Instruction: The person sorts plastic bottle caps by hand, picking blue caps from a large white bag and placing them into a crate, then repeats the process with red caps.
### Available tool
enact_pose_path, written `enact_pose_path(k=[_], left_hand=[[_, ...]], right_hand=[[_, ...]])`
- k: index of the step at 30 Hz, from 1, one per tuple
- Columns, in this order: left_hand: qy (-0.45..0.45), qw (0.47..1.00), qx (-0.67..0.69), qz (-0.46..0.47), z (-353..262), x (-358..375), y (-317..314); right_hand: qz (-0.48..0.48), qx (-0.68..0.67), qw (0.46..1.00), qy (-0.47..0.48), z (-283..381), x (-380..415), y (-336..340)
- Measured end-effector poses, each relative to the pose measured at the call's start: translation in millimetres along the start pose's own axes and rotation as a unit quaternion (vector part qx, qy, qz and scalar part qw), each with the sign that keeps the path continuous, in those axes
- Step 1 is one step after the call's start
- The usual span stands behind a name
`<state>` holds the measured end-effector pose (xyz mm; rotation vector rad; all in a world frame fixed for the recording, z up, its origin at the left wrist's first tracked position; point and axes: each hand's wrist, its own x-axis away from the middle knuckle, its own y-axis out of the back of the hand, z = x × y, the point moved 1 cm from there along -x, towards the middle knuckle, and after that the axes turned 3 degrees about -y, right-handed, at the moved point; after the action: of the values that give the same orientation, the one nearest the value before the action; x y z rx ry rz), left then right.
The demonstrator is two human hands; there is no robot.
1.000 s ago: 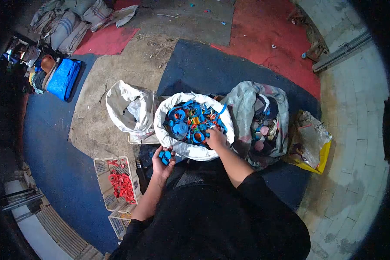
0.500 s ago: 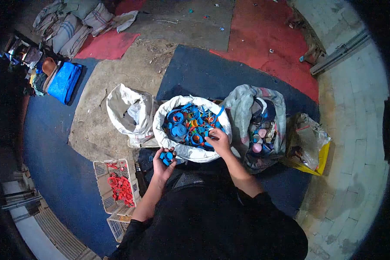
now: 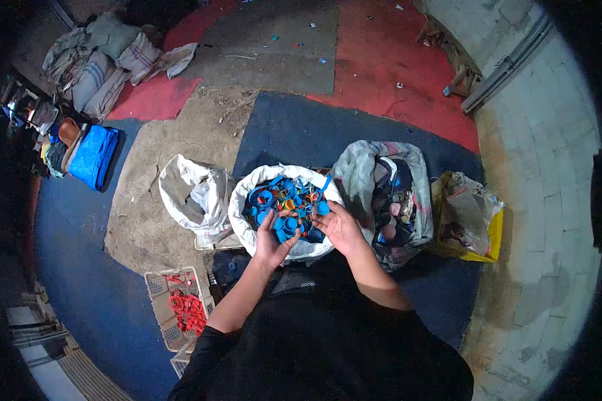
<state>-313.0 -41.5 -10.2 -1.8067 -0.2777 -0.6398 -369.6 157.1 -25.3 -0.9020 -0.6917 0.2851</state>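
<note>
A white woven sack (image 3: 247, 236) with a rolled rim stands in front of me, filled with mostly blue plastic caps and rings (image 3: 289, 194), some orange and green. Over its near side, my left hand (image 3: 272, 248) is curled around several blue plastic caps (image 3: 288, 227). My right hand (image 3: 343, 229) is to the right, palm partly up, with a blue cap (image 3: 322, 208) pinched at its fingertips. Both hands are above the sack's contents, a short way apart. Parts of the caps in the left hand are hidden by its fingers.
Left of the sack is another white sack (image 3: 169, 190); right are a grey-green sack (image 3: 421, 175) of mixed plastic and a yellow-edged bag (image 3: 496, 234). A crate (image 3: 156, 294) with red pieces (image 3: 188, 311) sits lower left. A block wall (image 3: 535, 220) runs along the right.
My left hand has moved up and right over the sack with its caps. My right hand has lifted a blue cap out of the pile. The view has shifted slightly.
</note>
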Motion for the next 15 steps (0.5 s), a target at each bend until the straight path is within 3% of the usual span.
enact_pose_path(k=[5,8,9,10,12,13,14,15], left_hand=[[0.017,0.999,-0.029,0.005,6,-6,-9],[0.024,0.999,-0.031,0.031,5,-6,-13],[0.026,0.999,-0.025,0.020,5,-5,-17],[0.025,0.999,-0.036,0.005,4,-5,-18],[0.024,0.998,-0.058,-0.022,2,-7,-18],[0.025,0.998,-0.054,-0.013,1,-8,-16],[0.026,0.998,-0.051,-0.004,1,-10,-12],[0.026,0.999,-0.048,0.006,1,-13,-7]], right_hand=[[0.016,0.069,0.993,0.093,-1,1,-11],[0.029,0.225,0.957,0.181,-2,1,-28],[0.011,0.286,0.944,0.165,0,8,-41],[0.006,0.421,0.889,0.181,0,7,-42],[0.077,0.582,0.718,0.374,-1,8,-66],[0.062,0.602,0.708,0.363,-9,10,-74],[0.048,0.597,0.745,0.294,-18,14,-79],[0.069,0.674,0.660,0.325,-21,14,-84]])
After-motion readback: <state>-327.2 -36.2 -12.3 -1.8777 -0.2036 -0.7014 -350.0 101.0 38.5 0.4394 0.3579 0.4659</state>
